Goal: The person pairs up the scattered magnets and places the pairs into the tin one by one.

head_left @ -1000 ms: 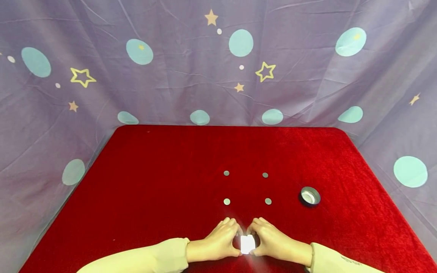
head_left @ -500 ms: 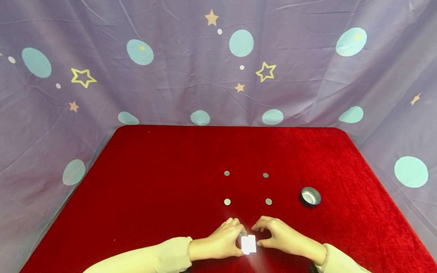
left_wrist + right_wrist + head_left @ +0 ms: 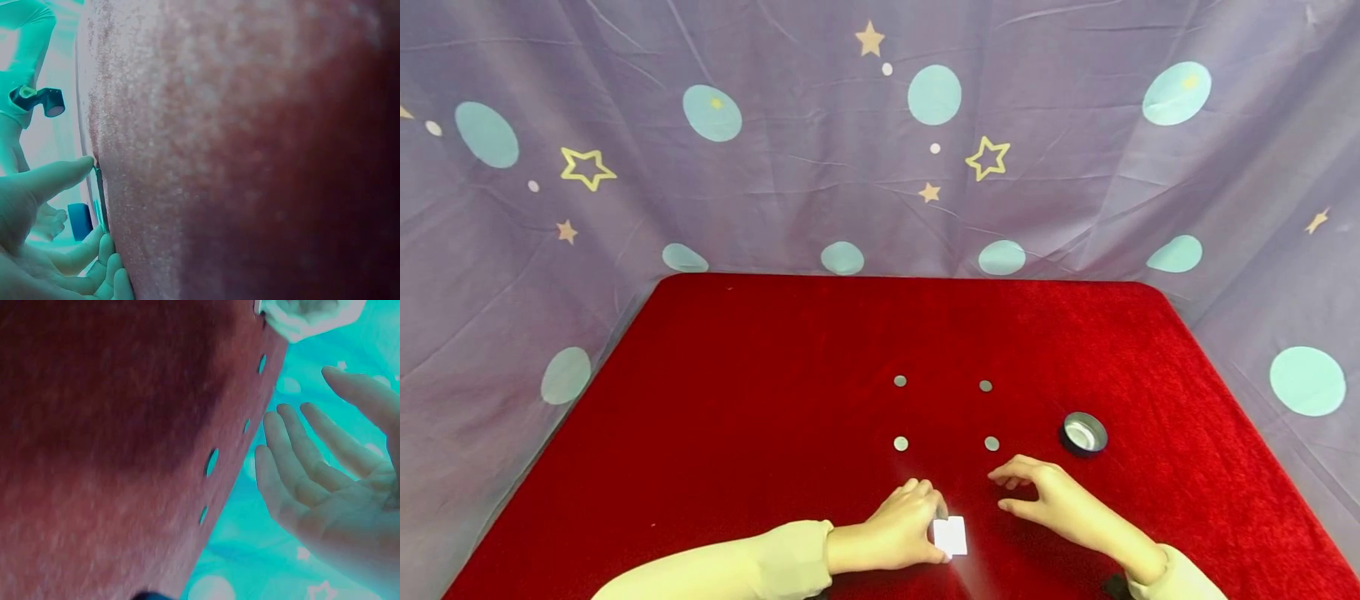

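On plush red cloth (image 3: 737, 400), left hand (image 3: 902, 527) pinching white square (image 3: 951, 536) — right hand (image 3: 1051, 497) loosely spread, empty, four discs (image 3: 901, 443)

a curtained booth (image 3: 820, 200): starry drapes (image 3: 1075, 158) behind and beside a red table (image 3: 760, 383).

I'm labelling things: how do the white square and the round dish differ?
The white square has straight edges; the dish is round. The white square looks plain, the dish dark outside and paler inside. The left hand grips the white square; no hand touches the dish. Both show against red cloth.
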### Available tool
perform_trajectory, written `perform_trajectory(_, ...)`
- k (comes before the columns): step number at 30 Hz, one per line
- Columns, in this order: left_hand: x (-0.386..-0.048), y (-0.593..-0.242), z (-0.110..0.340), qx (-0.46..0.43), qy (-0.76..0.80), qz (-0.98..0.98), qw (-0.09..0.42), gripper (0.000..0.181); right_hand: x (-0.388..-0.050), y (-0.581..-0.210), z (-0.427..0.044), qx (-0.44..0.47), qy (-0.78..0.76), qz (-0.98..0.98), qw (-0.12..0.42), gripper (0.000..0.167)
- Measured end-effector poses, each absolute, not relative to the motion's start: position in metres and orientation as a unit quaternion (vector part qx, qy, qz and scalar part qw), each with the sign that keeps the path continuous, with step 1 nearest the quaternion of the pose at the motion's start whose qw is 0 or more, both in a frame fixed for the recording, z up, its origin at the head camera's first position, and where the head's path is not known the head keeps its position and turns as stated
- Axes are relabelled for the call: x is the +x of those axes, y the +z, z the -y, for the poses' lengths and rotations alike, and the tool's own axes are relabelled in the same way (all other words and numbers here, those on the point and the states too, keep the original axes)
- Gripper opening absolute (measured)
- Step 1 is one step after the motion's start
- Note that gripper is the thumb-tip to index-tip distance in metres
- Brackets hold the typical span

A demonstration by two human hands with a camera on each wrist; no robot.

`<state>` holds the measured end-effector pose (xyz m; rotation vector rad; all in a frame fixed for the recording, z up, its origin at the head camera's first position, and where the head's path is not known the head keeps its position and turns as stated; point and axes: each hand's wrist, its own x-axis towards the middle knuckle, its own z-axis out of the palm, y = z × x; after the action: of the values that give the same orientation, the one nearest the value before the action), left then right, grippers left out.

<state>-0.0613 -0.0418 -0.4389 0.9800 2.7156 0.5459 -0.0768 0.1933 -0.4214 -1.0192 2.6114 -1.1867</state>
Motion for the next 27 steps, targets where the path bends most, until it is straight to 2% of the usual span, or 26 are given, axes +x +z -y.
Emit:
perform_trajectory(8, -0.063, -0.441, 0.040, 0.343, 0.168, -0.920, 0.093, 0.036, -0.079, -0.414, -0.210, -0.305, -0.378, -0.874, -0.019, 0.023)
perform_trajectory(16, -0.063, -0.441, 0.040, 0.321, 0.241, -0.903, 0.154, 0.037, -0.085, -0.408, -0.229, -0.247, -0.356, -0.900, -0.054, 0.025)
perform_trajectory(27, -0.066, -0.441, 0.044, 0.260, 0.399, -0.847, 0.235, 0.023, -0.088, -0.402, -0.249, -0.187, -0.337, -0.920, -0.075, 0.024)
